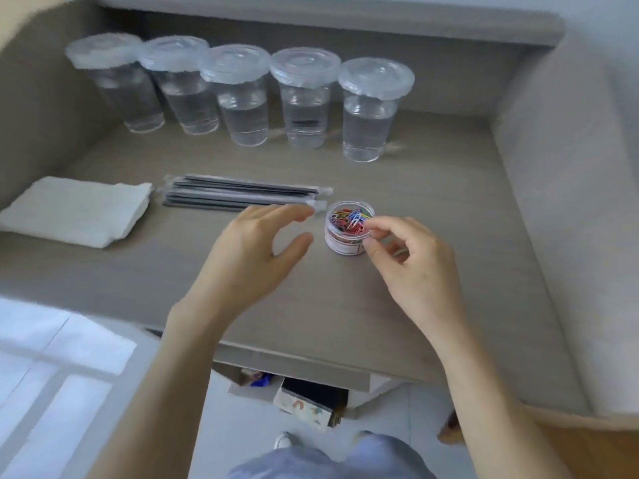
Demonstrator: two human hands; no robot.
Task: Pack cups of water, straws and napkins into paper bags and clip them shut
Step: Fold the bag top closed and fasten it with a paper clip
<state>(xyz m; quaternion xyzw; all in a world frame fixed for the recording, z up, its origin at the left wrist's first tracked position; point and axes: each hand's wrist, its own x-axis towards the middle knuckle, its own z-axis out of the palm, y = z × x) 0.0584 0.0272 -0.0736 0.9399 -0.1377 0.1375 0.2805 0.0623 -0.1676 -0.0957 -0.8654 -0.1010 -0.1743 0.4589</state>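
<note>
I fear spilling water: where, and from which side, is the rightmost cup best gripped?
Probably the clear wall of the rightmost cup, below the lid, coming from the right: it stands upright, a neighbouring cup stands close on its left, and the lid overhangs.

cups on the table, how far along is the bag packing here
Done: nothing packed that shows. Five lidded cups stand in a row, with the straws and napkins lying loose on the table. In hand: the right hand pinches the open clip tub at its rim, the left hand hovers beside it. Left: all the bagging and clipping.
</note>
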